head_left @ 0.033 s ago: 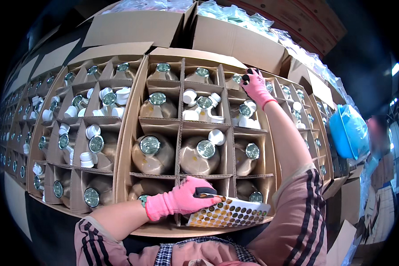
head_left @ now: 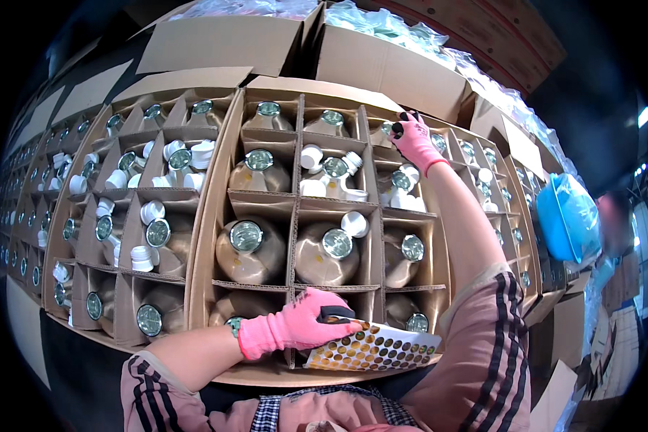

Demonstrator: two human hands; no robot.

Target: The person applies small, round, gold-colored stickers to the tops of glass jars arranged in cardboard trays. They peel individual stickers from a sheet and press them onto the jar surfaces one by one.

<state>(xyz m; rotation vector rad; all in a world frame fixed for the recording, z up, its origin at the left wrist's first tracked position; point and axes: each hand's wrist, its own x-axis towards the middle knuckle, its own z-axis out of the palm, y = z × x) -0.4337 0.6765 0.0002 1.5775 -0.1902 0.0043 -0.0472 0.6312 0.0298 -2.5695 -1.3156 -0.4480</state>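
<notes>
My left hand [head_left: 306,322], in a pink glove with a dark-covered fingertip, grips a sheet of round gold and dark stickers [head_left: 374,347] by its left end, over the near side of an open carton. My right hand [head_left: 412,140], gloved alike with black-tipped fingers, is at the carton's far right compartment. Its bent fingers are at the mouth of a clear glass bottle [head_left: 386,128]; anything between them is too small to tell. More glass bottles [head_left: 246,236] stand upright, one per cardboard compartment. White caps [head_left: 354,224] lie beside several bottle necks.
Similar divided cartons with bottles [head_left: 158,232] and white caps stand to the left and right. Behind are cartons [head_left: 389,75] filled with clear plastic bags [head_left: 381,29]. A blue basin [head_left: 560,216] with plastic over it sits at the right. Loose cardboard [head_left: 554,389] lies at lower right.
</notes>
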